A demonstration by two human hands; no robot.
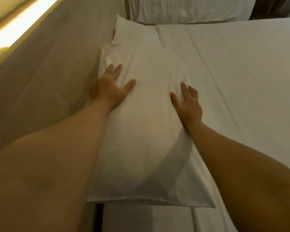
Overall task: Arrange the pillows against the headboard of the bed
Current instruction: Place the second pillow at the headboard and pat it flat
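Note:
A large white pillow [146, 124] lies on the bed [241, 81], its left long side up against the beige headboard [57, 72]. A second white pillow [132, 32] lies beyond it along the same headboard, partly under the near one. My left hand [110, 86] lies flat on the near pillow's left part, fingers spread, close to the headboard. My right hand [187, 102] presses flat on the pillow's right edge, fingers apart. Neither hand grips the fabric.
White sheet covers the mattress to the right. A neighbouring bed with white bedding [182, 9] stands beyond. A lit strip [15, 25] runs along the top of the headboard. A dark gap [99, 216] shows between headboard and mattress at the near end.

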